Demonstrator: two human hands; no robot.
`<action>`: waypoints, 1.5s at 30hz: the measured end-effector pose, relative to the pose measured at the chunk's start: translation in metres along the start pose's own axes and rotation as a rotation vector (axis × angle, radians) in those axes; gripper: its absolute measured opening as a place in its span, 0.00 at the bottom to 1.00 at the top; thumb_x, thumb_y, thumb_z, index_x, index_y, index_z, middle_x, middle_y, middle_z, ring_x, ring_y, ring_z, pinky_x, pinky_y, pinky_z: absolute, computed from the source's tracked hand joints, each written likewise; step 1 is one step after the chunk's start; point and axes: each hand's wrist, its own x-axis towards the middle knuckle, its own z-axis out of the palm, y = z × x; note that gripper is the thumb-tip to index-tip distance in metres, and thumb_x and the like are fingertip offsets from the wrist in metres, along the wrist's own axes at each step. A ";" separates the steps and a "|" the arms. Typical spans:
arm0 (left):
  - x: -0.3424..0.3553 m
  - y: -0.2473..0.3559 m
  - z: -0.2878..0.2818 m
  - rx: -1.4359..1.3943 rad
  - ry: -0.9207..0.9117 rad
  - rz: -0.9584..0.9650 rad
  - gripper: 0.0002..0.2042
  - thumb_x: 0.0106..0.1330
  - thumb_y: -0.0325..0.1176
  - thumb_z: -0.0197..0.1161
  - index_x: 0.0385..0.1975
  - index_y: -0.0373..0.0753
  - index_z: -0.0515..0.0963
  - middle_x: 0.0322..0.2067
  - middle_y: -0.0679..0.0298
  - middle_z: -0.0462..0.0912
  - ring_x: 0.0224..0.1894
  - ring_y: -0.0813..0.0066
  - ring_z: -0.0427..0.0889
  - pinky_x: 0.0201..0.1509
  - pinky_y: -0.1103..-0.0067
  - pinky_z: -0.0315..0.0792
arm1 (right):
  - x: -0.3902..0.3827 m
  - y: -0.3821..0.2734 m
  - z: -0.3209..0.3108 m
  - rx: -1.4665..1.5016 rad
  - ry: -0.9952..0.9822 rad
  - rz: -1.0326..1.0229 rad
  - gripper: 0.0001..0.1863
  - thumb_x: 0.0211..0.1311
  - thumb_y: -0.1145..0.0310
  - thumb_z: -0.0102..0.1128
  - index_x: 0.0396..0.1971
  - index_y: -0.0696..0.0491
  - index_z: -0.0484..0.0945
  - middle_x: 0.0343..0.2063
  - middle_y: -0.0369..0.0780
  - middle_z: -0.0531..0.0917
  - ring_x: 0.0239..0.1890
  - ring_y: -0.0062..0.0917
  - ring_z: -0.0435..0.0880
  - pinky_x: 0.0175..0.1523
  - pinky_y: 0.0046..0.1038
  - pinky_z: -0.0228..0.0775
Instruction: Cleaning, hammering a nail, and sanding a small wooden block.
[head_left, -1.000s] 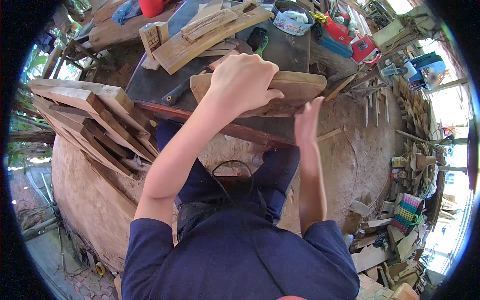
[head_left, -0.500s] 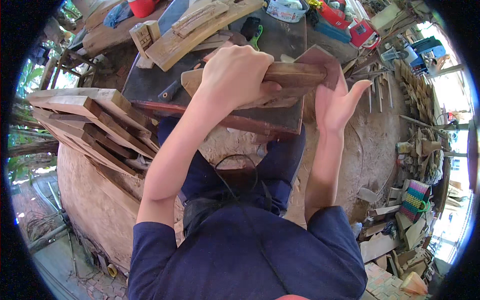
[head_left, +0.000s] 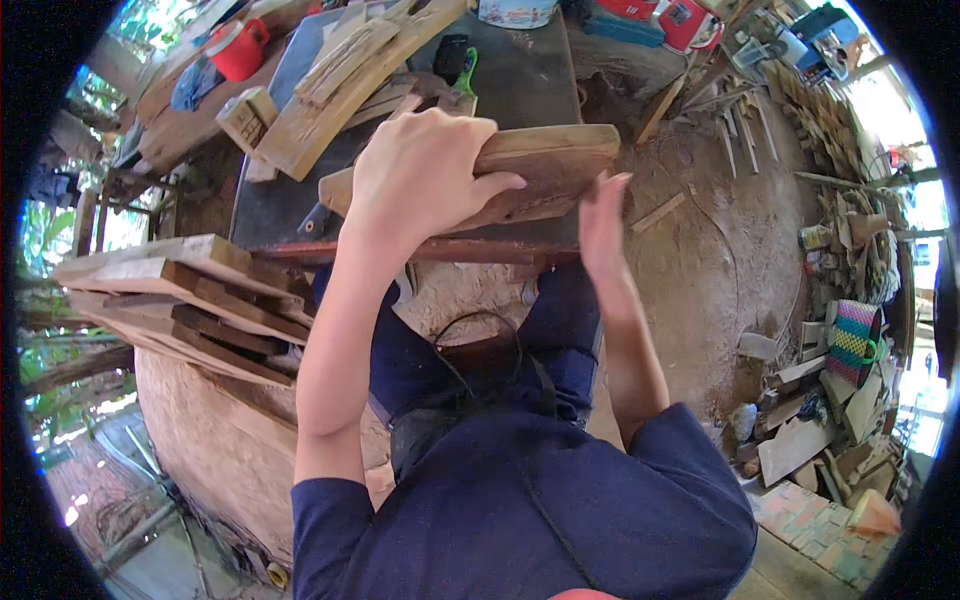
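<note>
My left hand is wrapped over a thick wooden board, its thumb lying along the near face. The board is held above the near edge of a dark table. By the board's right end is my right hand, turned edge-on with its fingers stretched upward and a little blurred. Whether it touches the board, or has anything behind the palm, I cannot make out. A dark tool handle lies on the table left of my left hand. Beyond that hand is a green-handled brush.
Wood pieces lie on the table's far left. Stacked planks stand at my left. A red mug is at the back left, and red and blue boxes at the back right. Wood scraps and a woven basket are to the right.
The brown sheet at the board's right end no longer shows. My right hand has moved left and slightly down, its thumb no longer spread. The whole view has shifted a little.
</note>
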 end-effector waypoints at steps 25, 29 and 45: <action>-0.047 0.005 -0.013 -0.317 0.214 -0.290 0.21 0.61 0.48 0.77 0.36 0.32 0.85 0.24 0.58 0.85 0.28 0.68 0.84 0.36 0.73 0.76 | -0.035 0.001 -0.075 -0.397 0.189 -0.251 0.17 0.81 0.67 0.51 0.56 0.63 0.81 0.43 0.41 0.88 0.47 0.18 0.83 0.55 0.23 0.72; -0.070 0.005 0.028 -0.914 0.511 -0.451 0.16 0.71 0.40 0.71 0.39 0.29 0.84 0.31 0.68 0.84 0.35 0.86 0.74 0.41 0.81 0.71 | -0.047 0.008 -0.100 -0.281 0.237 -0.275 0.18 0.81 0.67 0.50 0.56 0.65 0.80 0.46 0.41 0.88 0.49 0.20 0.82 0.57 0.23 0.73; -0.124 0.003 0.151 -1.577 0.148 -1.236 0.33 0.73 0.56 0.65 0.58 0.26 0.76 0.52 0.57 0.84 0.53 0.69 0.82 0.60 0.72 0.74 | -0.078 -0.033 -0.046 -0.899 -0.214 -0.560 0.19 0.76 0.73 0.54 0.62 0.60 0.77 0.63 0.49 0.80 0.68 0.40 0.76 0.72 0.37 0.66</action>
